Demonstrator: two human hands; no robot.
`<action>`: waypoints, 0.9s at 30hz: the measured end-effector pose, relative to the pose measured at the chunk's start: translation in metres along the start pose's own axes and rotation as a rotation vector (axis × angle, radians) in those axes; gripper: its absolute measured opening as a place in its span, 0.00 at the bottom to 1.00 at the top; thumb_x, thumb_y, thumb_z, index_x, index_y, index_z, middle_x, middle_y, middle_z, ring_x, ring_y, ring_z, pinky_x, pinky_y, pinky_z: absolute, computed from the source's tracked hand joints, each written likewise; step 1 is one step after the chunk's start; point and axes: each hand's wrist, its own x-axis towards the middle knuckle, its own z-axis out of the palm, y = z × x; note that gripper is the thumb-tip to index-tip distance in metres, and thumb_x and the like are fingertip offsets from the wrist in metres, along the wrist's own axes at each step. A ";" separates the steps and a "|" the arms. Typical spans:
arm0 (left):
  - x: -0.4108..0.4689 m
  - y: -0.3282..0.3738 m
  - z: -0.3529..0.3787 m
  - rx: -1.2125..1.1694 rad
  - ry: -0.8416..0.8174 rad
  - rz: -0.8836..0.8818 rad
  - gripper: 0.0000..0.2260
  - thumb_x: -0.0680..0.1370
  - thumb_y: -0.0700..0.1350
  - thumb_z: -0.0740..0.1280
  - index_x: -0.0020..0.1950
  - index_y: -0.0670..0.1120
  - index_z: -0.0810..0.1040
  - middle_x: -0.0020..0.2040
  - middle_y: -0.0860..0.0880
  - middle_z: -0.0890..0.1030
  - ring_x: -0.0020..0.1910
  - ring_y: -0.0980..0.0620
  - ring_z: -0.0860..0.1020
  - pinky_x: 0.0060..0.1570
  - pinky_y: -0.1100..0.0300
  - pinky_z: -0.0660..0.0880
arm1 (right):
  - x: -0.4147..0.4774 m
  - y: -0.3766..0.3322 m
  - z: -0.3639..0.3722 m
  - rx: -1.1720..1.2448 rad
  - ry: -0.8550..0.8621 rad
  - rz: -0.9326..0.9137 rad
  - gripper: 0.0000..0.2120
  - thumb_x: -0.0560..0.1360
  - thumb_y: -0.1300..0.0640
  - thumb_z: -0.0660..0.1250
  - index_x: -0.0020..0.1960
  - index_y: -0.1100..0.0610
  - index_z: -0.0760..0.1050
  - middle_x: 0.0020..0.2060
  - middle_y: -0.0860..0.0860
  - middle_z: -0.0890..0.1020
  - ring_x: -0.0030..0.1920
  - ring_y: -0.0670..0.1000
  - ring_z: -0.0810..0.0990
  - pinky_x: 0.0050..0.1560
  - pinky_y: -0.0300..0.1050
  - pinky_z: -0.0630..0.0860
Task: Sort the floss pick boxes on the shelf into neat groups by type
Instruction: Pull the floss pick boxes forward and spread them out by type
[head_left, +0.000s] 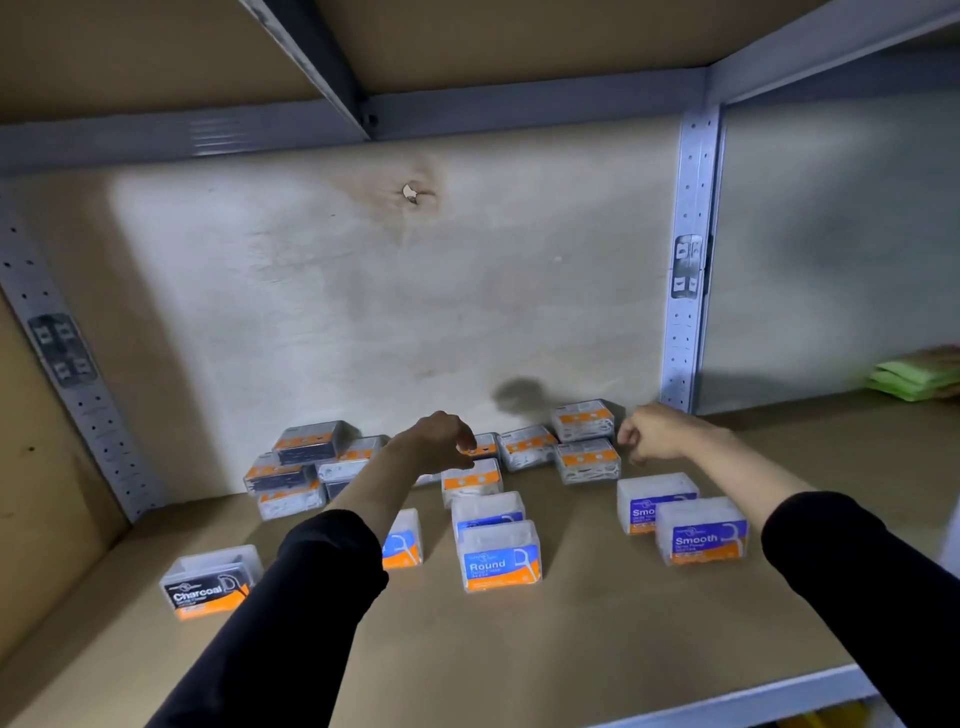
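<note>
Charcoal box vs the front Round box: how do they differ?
Label: the Charcoal box has a black face, the Round box a blue one.
Company: the Charcoal box stands alone at front left; the Round box stands near the middle with another blue-labelled box close behind it.
Pose: the Charcoal box is turned slightly askew; the Round box faces nearly square on.
Shared: clear plastic cases, an orange band along the bottom, label toward the camera.

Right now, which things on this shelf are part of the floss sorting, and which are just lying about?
Part of the job: Charcoal box, Round boxes, Smooth boxes, jumbled floss pick boxes at the back, with the left hand and right hand reaching towards them.
Lying about: green packets off to the right.
</note>
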 end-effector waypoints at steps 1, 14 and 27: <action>0.006 -0.002 0.001 -0.003 0.000 -0.002 0.17 0.77 0.46 0.66 0.65 0.43 0.75 0.63 0.44 0.77 0.64 0.47 0.72 0.61 0.58 0.68 | 0.008 -0.002 0.000 0.008 0.007 -0.002 0.15 0.72 0.63 0.66 0.59 0.60 0.77 0.57 0.56 0.79 0.58 0.54 0.77 0.56 0.42 0.72; 0.068 -0.030 0.058 -0.078 -0.134 0.004 0.23 0.75 0.49 0.68 0.69 0.46 0.70 0.72 0.47 0.68 0.70 0.48 0.67 0.69 0.58 0.63 | 0.114 -0.007 0.039 0.001 0.082 -0.052 0.21 0.71 0.62 0.67 0.63 0.62 0.72 0.63 0.59 0.72 0.64 0.57 0.70 0.63 0.46 0.68; 0.070 -0.041 0.076 0.010 -0.149 0.019 0.26 0.74 0.51 0.69 0.70 0.49 0.69 0.72 0.49 0.68 0.69 0.48 0.68 0.68 0.58 0.64 | 0.134 0.002 0.068 0.016 0.156 -0.054 0.28 0.74 0.59 0.67 0.71 0.58 0.63 0.72 0.52 0.64 0.72 0.54 0.61 0.69 0.41 0.58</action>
